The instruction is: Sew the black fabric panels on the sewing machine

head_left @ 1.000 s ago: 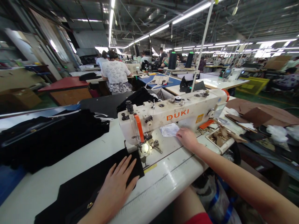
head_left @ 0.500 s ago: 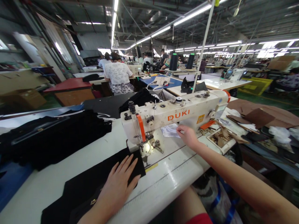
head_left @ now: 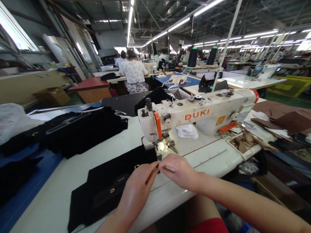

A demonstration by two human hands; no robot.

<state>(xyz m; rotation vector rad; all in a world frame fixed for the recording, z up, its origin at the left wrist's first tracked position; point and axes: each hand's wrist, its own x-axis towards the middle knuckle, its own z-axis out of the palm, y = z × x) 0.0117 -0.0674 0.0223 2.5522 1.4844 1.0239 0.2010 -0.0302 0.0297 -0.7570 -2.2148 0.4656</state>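
Red cloth (head_left: 211, 226): bright, edge slightly curved, at 5 o'clock
Leg (head_left: 202, 207): bare beyond that edge
Left hand (head_left: 139, 181): bare, slim-fingered
Right hand (head_left: 179, 171): bare, forearm too

A white table (head_left: 107, 144) bears black fabric (head_left: 104, 173) and sewing machine (head_left: 198, 110).

My feed is lit by tube lights (head_left: 178, 24) around one o'clock and a bright window (head_left: 15, 27) at ten. Yellowish light pools on the needle plate (head_left: 160, 147) near centre. Black cloth (head_left: 102, 176) at eight loses detail; the edges stretch, and the far background looks soft.
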